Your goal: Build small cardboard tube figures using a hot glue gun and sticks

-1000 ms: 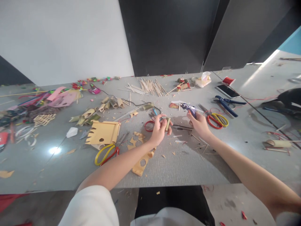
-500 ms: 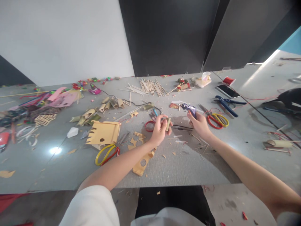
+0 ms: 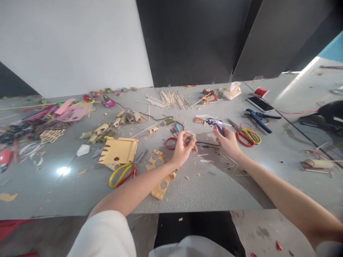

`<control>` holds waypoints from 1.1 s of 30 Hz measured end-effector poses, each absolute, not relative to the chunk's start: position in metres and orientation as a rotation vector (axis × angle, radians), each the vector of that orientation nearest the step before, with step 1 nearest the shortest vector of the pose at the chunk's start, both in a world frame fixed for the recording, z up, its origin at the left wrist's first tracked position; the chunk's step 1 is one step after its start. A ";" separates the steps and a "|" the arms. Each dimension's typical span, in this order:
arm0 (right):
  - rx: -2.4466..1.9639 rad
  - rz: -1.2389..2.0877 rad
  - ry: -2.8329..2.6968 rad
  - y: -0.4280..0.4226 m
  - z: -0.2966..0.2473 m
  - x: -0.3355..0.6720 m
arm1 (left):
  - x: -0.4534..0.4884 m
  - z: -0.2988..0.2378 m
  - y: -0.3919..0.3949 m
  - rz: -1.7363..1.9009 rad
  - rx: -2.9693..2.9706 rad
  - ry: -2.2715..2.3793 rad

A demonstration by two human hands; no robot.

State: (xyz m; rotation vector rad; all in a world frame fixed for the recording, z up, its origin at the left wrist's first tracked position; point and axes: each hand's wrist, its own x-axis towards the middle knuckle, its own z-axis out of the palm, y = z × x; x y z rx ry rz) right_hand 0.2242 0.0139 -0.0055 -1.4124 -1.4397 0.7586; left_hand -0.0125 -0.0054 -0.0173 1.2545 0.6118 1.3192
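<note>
My left hand [image 3: 184,147] pinches a short piece of bamboo tube [image 3: 193,137] between thumb and fingers, above the middle of the table. A purple hot glue gun [image 3: 219,125] is in the grip of my right hand [image 3: 227,141], its nozzle end pointing away to the left. A dark cord [image 3: 207,144] runs between my hands. Just behind my left hand lie red-handled scissors [image 3: 170,143], partly hidden by it. Near my right hand rest scissors with red and yellow handles [image 3: 248,137].
Cut bamboo tubes [image 3: 128,117], a notched yellow board [image 3: 118,150] and another pair of scissors [image 3: 120,176] lie to the left. Thin sticks [image 3: 174,99] are piled at the back. Blue cutters [image 3: 258,121] and a phone [image 3: 259,104] lie right. Scraps litter the grey table [image 3: 209,192].
The bamboo piece has been turned in my left hand, its end now tipped further up, and the thumb has shifted. My right hand with the glue gun has barely moved.
</note>
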 end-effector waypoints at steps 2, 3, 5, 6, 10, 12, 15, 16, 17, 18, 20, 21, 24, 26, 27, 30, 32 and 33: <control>-1.432 0.684 -1.442 0.011 -0.002 0.223 | -0.012 -0.019 -0.006 1.357 1.265 0.630; -1.437 0.645 -1.447 0.010 0.000 0.223 | -0.012 -0.020 -0.006 1.373 1.275 0.639; -1.435 0.578 -1.479 0.007 0.004 0.222 | -0.012 -0.021 -0.007 1.397 1.301 0.644; -1.433 0.555 -1.493 0.005 0.005 0.221 | -0.012 -0.021 -0.008 1.404 1.315 0.642; -1.429 0.494 -1.534 0.002 0.008 0.219 | -0.012 -0.021 -0.008 1.417 1.338 0.654; -1.428 0.483 -1.550 0.002 0.008 0.218 | -0.012 -0.020 -0.008 1.418 1.332 0.662; -1.444 0.466 -1.573 0.001 0.009 0.218 | -0.012 -0.020 -0.009 1.420 1.323 0.661; -1.451 0.453 -1.581 0.000 0.010 0.217 | -0.012 -0.020 -0.009 1.419 1.324 0.660; -1.457 0.440 -1.588 -0.001 0.010 0.217 | -0.012 -0.020 -0.009 1.418 1.326 0.658; -1.462 0.427 -1.593 -0.002 0.011 0.217 | -0.012 -0.021 -0.009 1.418 1.328 0.656; -1.462 0.411 -1.601 -0.003 0.012 0.216 | -0.012 -0.021 -0.009 1.425 1.333 0.648; -1.459 0.406 -1.602 -0.004 0.013 0.216 | -0.012 -0.021 -0.009 1.430 1.336 0.645; -1.448 0.387 -1.617 -0.007 0.013 0.214 | -0.012 -0.021 -0.010 1.440 1.351 0.650; -1.445 0.360 -1.630 -0.008 0.014 0.213 | -0.012 -0.021 -0.011 1.446 1.363 0.656; -1.444 0.340 -1.635 -0.009 0.014 0.213 | -0.012 -0.020 -0.011 1.449 1.369 0.658; -1.426 0.259 -1.645 -0.011 0.015 0.212 | -0.013 -0.021 -0.012 1.454 1.376 0.669; -1.403 0.216 -1.662 -0.012 0.015 0.212 | -0.013 -0.023 -0.011 1.469 1.362 0.670; -1.397 0.202 -1.673 -0.012 0.015 0.212 | -0.013 -0.025 -0.011 1.476 1.356 0.666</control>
